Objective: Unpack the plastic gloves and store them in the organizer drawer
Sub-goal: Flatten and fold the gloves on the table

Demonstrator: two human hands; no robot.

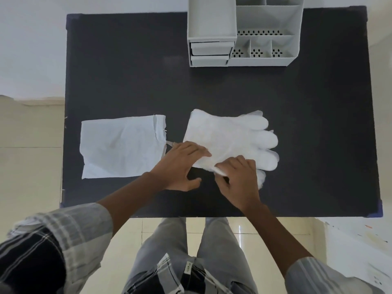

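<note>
A flat stack of translucent white plastic gloves (231,136) lies in the middle of the black table (127,71), fingers pointing right. My left hand (180,164) presses flat on the stack's near-left corner. My right hand (237,179) pinches the stack's near edge, lifting a fold of it. The empty torn wrapper (123,145) lies flat to the left. The white organizer (244,32) stands at the table's far edge, with two shut drawers (210,54) on its lower left.
The organizer has open compartments with perforated floors on its right side. A tall bin sits above the drawers. The table's near edge runs just below my hands; my legs and tiled floor show beneath it.
</note>
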